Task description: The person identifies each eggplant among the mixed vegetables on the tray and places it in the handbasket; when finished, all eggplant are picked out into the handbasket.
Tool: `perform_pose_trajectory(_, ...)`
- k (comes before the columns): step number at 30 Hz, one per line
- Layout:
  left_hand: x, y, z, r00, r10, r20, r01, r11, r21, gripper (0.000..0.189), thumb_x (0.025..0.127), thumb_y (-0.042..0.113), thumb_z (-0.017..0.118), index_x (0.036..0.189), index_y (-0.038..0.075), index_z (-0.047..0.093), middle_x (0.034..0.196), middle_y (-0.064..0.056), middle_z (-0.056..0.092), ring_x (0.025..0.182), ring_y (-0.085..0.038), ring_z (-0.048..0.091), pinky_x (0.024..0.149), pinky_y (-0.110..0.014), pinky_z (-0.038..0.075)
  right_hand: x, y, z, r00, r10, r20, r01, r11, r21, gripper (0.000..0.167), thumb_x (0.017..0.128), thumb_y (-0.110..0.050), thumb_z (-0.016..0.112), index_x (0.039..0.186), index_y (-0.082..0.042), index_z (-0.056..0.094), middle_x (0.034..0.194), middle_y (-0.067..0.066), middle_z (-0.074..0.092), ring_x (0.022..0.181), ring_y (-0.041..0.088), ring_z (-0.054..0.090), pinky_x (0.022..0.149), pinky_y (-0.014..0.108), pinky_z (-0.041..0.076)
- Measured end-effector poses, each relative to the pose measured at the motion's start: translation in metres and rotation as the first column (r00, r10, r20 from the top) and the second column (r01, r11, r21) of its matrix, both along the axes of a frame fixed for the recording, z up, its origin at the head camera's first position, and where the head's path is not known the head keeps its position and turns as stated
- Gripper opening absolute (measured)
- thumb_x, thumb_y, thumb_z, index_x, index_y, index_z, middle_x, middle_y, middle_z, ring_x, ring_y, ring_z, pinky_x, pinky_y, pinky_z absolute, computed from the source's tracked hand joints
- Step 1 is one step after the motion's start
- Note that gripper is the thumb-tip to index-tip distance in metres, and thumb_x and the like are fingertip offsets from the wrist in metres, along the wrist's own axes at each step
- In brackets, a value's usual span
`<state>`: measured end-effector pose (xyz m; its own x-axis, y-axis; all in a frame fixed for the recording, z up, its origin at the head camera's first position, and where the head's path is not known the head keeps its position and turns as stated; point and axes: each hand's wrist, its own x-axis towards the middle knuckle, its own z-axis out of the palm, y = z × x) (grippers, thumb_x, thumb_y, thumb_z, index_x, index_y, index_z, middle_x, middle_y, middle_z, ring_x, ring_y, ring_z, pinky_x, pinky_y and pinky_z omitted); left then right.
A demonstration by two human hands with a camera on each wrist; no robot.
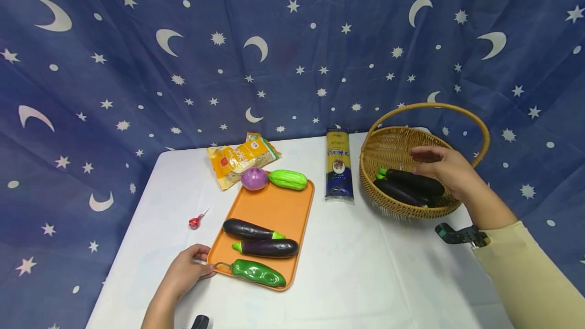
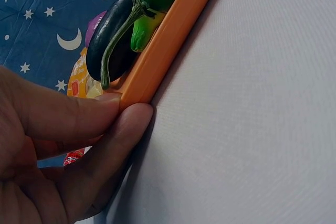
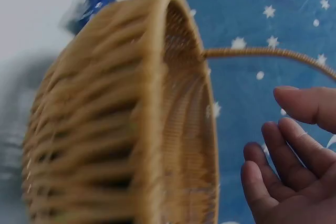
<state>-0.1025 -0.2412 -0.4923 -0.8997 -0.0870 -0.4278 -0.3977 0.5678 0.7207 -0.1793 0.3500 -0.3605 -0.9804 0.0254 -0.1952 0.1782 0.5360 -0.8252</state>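
Note:
My left hand point(image 1: 185, 270) pinches the near left corner of an orange tray point(image 1: 262, 207) between thumb and fingers, as the left wrist view shows close up. Lying on the tray are a green pepper point(image 1: 258, 273), two eggplants point(image 1: 269, 248), a purple onion point(image 1: 254, 178) and a green ridged gourd point(image 1: 288, 179). Over the right side of a wicker basket point(image 1: 381, 192), my right hand point(image 1: 445, 166) is held with loosely bent fingers and nothing between them. Inside the basket lie eggplants point(image 1: 416, 182); in the right wrist view its wall point(image 3: 94, 129) hides them.
A blue and yellow pasta pack point(image 1: 339, 166) lies between tray and basket. Behind the tray sit yellow food bags point(image 1: 239, 159). A red lollipop point(image 1: 195, 222) is left of the tray on the white table point(image 1: 356, 263). The basket's handle point(image 1: 425, 106) arches above its opening.

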Motion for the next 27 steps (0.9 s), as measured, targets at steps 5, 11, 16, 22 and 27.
perform_pose_trajectory(5,0.0,-0.002,0.0,1.0,-0.001,-0.016,0.002,1.0,0.005,0.044,0.076,-0.009,0.076,0.117,-0.009,0.06,0.098,-0.013,0.058,0.074,-0.02,0.059,0.066,-0.029,0.06,-0.003,-0.019,0.012,0.998,0.04,-0.054,-0.044,0.996,-0.074,0.06,0.093,-0.018,0.073,0.145,-0.001,0.047,0.138,0.005,0.055,0.124,0.016,0.052,0.1,0.025,0.049)
perform_pose_trajectory(11,0.0,-0.003,0.0,1.0,-0.004,-0.019,0.003,1.0,-0.006,0.044,0.076,-0.008,0.076,0.117,-0.008,0.06,0.098,-0.013,0.059,0.075,-0.02,0.059,0.067,-0.03,0.059,-0.006,-0.044,0.024,0.99,0.099,-0.105,-0.117,0.976,-0.186,0.058,0.093,-0.011,0.072,0.143,0.003,0.047,0.126,-0.008,0.059,0.115,0.002,0.055,0.09,0.016,0.051)
perform_pose_trajectory(16,-0.001,-0.003,0.001,1.0,-0.006,-0.026,0.006,1.0,0.003,0.044,0.075,-0.009,0.075,0.116,-0.008,0.06,0.098,-0.013,0.059,0.077,-0.02,0.059,0.068,-0.03,0.06,-0.013,-0.066,0.029,0.985,0.131,-0.112,-0.153,0.964,-0.217,0.061,0.091,-0.008,0.073,0.145,0.004,0.046,0.138,0.008,0.055,0.125,0.013,0.053,0.092,0.017,0.051)
perform_pose_trajectory(22,0.0,-0.003,0.002,0.999,-0.027,-0.039,0.026,1.0,-0.017,0.04,0.077,-0.006,0.077,0.115,-0.007,0.061,0.097,-0.011,0.06,0.075,-0.019,0.058,0.067,-0.029,0.056,-0.025,-0.096,0.029,0.984,0.152,-0.089,-0.17,0.953,-0.25,0.059,0.091,-0.004,0.071,0.145,0.001,0.048,0.147,0.019,0.048,0.137,0.031,0.045,0.1,0.023,0.049)
perform_pose_trajectory(27,0.0,-0.003,0.002,0.999,-0.033,-0.036,0.031,0.999,-0.036,0.04,0.077,-0.004,0.078,0.114,-0.006,0.062,0.096,-0.01,0.061,0.075,-0.02,0.057,0.068,-0.029,0.053,-0.036,-0.122,0.021,0.982,0.173,-0.072,-0.186,0.946,-0.266,0.058,0.089,-0.001,0.071,0.143,0.001,0.05,0.146,0.017,0.05,0.139,0.032,0.044,0.113,0.039,0.04)
